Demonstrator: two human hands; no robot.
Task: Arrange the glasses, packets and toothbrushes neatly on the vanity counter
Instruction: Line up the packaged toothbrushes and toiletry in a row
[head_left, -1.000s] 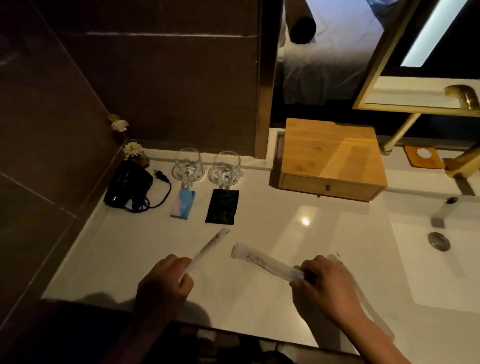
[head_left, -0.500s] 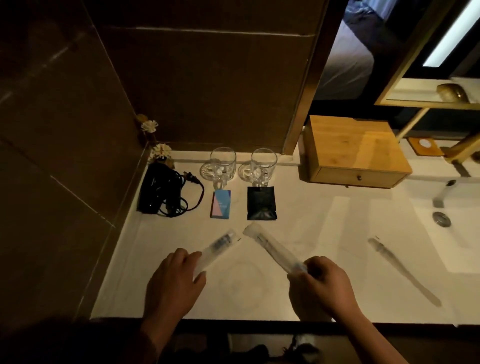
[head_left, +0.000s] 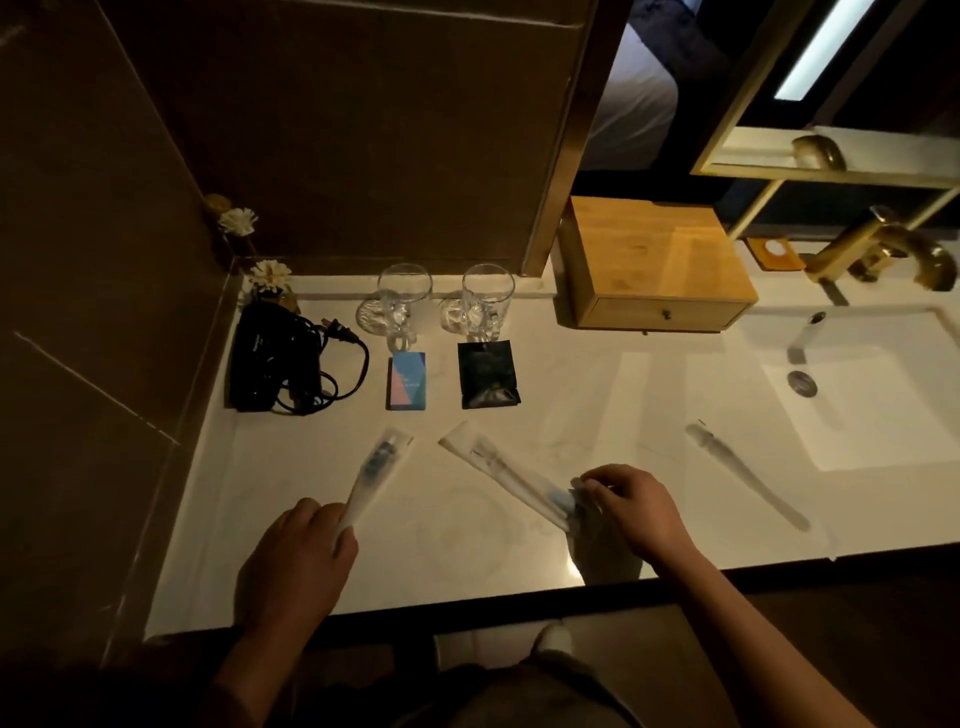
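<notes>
Two clear glass mugs, the left one (head_left: 402, 301) and the right one (head_left: 485, 299), stand at the back of the white counter (head_left: 597, 405). In front of them lie a blue-pink packet (head_left: 407, 380) and a black packet (head_left: 487, 374). My left hand (head_left: 296, 561) holds a wrapped toothbrush (head_left: 376, 465) that points up towards the blue packet. My right hand (head_left: 634, 509) grips the lower end of a second wrapped toothbrush (head_left: 498, 470), which slants up to the left. A dark streak (head_left: 743, 473) lies to the right; I cannot tell whether it is a third toothbrush or a shadow.
A black hair dryer (head_left: 272, 358) with a coiled cord fills the back left corner, beside small white flowers (head_left: 270, 275). A wooden drawer box (head_left: 654, 265) stands right of the mugs. The sink basin (head_left: 872, 395) and gold tap (head_left: 883, 249) lie at the right.
The camera has shifted a little left. Both hands still hold their toothbrushes, whose tips now lie closer below the two packets, and my right hand's fingers have shifted at the wrapper's end.
</notes>
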